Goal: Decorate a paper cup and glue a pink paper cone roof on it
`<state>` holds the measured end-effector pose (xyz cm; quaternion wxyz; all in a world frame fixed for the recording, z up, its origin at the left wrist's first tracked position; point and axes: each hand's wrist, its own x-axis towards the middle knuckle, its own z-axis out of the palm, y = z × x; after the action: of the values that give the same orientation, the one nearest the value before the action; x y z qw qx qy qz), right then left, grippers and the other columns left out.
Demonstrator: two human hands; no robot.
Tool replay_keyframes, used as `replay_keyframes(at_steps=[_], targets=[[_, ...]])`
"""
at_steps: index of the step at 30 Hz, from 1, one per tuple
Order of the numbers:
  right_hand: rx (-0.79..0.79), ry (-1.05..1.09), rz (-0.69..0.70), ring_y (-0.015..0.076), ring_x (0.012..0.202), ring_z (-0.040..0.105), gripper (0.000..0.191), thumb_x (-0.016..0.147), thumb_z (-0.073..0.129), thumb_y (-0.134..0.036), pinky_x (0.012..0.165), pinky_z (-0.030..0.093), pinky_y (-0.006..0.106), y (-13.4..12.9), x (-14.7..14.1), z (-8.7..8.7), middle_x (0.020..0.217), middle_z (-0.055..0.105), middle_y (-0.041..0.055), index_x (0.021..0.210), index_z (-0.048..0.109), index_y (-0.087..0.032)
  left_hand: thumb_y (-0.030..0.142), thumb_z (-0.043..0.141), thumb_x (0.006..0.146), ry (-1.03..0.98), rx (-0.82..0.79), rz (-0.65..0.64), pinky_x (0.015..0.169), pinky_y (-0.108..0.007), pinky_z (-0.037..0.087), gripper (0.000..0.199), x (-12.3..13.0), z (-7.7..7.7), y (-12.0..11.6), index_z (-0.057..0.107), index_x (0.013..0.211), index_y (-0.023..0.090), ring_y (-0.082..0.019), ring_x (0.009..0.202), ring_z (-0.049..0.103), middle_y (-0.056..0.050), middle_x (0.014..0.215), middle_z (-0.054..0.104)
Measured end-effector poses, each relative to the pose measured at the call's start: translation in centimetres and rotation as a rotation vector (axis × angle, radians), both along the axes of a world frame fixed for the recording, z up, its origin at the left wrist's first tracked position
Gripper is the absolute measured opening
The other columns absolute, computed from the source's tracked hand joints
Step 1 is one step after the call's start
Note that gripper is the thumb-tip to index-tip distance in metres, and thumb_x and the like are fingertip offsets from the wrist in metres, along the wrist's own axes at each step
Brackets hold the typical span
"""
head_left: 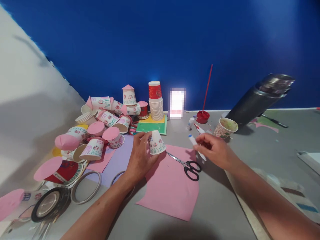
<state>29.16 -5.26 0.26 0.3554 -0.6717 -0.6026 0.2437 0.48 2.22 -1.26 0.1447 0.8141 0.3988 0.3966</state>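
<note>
My left hand (pixel 141 156) holds an upside-down white paper cup (pixel 157 142) with a drawn window, red flowers and green strokes. My right hand (pixel 212 148) pinches a white marker (pixel 193 140) with a blue tip, to the right of the cup. Below and between both hands lies a pink paper sheet (pixel 172 190). Black-handled scissors (pixel 186 164) rest across its upper right part, slightly open, blades toward the cup.
Decorated cups (pixel 93 148) with pink tops crowd the left side. Behind stand a cup stack (pixel 156 108) and a red dish (pixel 202 116) with a stick. A patterned cup (pixel 225 128) and dark flask (pixel 257 100) are at right; tape rolls (pixel 50 204) lie front left.
</note>
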Motion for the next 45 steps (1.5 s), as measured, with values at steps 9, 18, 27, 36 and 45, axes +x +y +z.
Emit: replay_keyframes(at_steps=[9,18,27,36,45], targets=[[0.101,1.040,-0.147,0.0095,0.054,0.052,0.044,0.066,0.090,-0.053,0.045,0.040,0.023,1.0,-1.0,0.1,0.068,0.060,-0.0031,0.076,0.061,-0.021,0.012,0.076,0.075,-0.029,0.023,-0.030,0.104,-0.050,0.057,0.071,0.0,-0.4,0.3,0.050,0.139,0.027,-0.030,0.126,0.057,-0.010,0.130,0.049],[0.089,1.110,-0.162,0.0069,0.048,0.045,0.046,0.064,0.091,-0.053,0.042,0.033,0.021,1.2,-0.9,0.0,0.064,0.062,-0.0035,0.088,0.071,-0.019,0.008,0.072,0.077,0.060,0.100,-0.069,0.109,-0.052,0.053,0.071,0.1,-0.7,0.2,0.047,0.141,0.028,-0.033,0.134,0.049,-0.013,0.135,0.046],[0.126,1.067,-0.143,0.0070,0.048,0.048,0.045,0.073,0.088,-0.058,0.042,0.034,0.020,1.1,-1.1,-1.3,0.065,0.068,-0.0004,0.087,0.073,-0.017,0.011,0.075,0.070,-0.124,-0.162,-0.095,0.113,-0.051,0.049,0.067,0.2,2.3,-0.2,0.054,0.132,0.028,-0.031,0.133,0.054,-0.009,0.135,0.053],[0.195,0.734,0.003,0.0153,0.070,0.066,0.048,0.083,0.082,-0.051,0.058,0.054,0.029,-0.1,-2.0,-1.1,0.109,0.080,0.0094,0.120,0.068,-0.025,0.012,0.091,0.058,-0.825,-1.098,-0.438,0.095,-0.031,0.056,0.076,1.3,4.0,-0.4,0.059,0.126,0.025,-0.027,0.121,0.067,-0.009,0.133,0.068],[0.183,0.463,0.256,0.0317,0.133,0.061,0.102,0.064,0.097,-0.050,0.101,0.057,0.043,-1.5,-3.3,-1.4,0.146,0.062,0.0142,0.151,0.047,-0.029,0.015,0.090,0.070,-0.679,-1.137,-0.656,0.102,-0.036,0.056,0.077,2.2,1.4,-2.0,0.054,0.136,0.029,-0.031,0.134,0.062,-0.011,0.148,0.061]])
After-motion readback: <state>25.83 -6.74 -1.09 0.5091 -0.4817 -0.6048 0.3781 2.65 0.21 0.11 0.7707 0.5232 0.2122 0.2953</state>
